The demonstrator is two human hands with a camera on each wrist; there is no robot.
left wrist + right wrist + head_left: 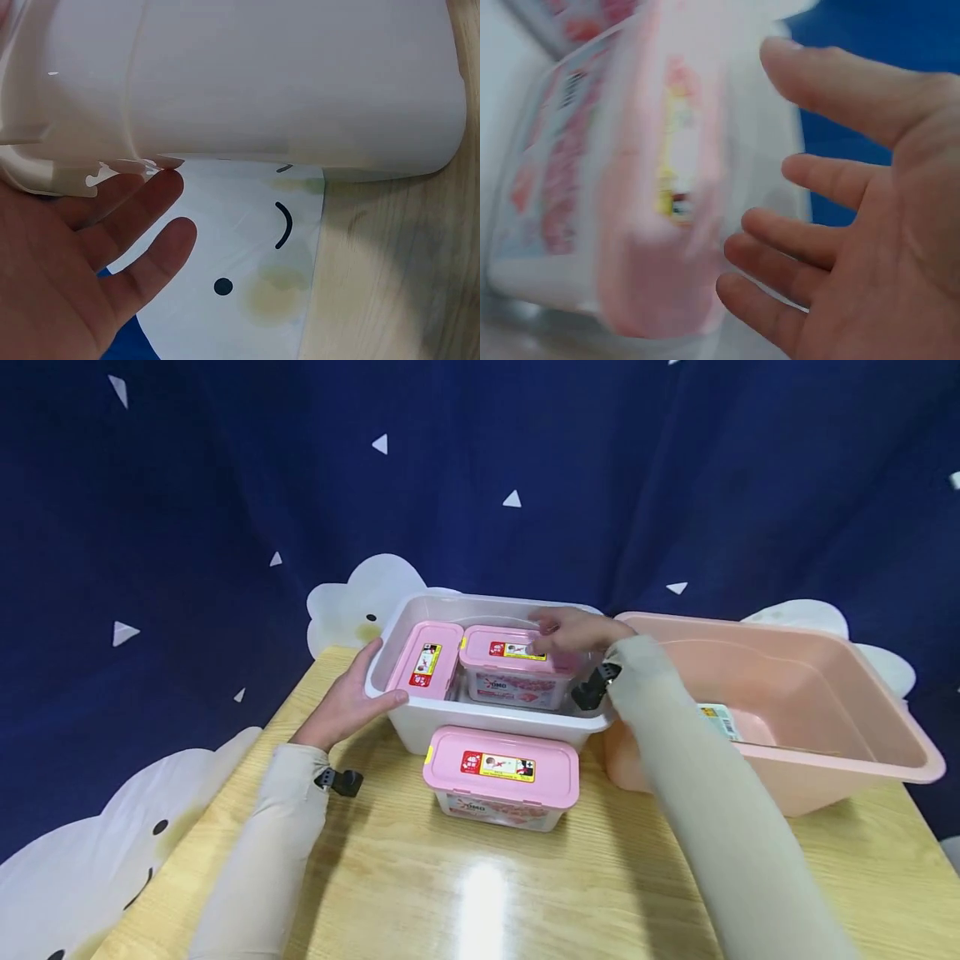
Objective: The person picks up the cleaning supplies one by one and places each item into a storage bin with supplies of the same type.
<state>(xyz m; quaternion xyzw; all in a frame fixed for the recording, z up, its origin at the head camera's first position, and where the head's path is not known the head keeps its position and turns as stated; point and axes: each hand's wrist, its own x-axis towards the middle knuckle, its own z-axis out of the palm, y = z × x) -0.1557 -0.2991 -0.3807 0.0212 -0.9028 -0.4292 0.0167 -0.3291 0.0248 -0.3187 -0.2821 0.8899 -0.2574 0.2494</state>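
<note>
A white plastic bin (480,718) holds two pink-lidded detergent tubs. The left tub (408,681) lies lengthwise along the bin's left end. Beside it, the right tub (513,687) sits crosswise with its printed OMO side facing the front. My right hand (573,631) hovers over that tub's lid, fingers spread and slightly bent, nothing between them. In the right wrist view the tub is blurred. At the bin's front left corner, my left hand (348,697) rests against the rim, thumb over the edge, its lower fingers loose in the left wrist view.
A third pink-lidded tub (502,768) stands on the wooden table (405,877) right in front of the white bin. To the right is a larger peach bin (810,672) with a small labelled item (720,721) inside. A dark blue curtain (480,535) hangs behind.
</note>
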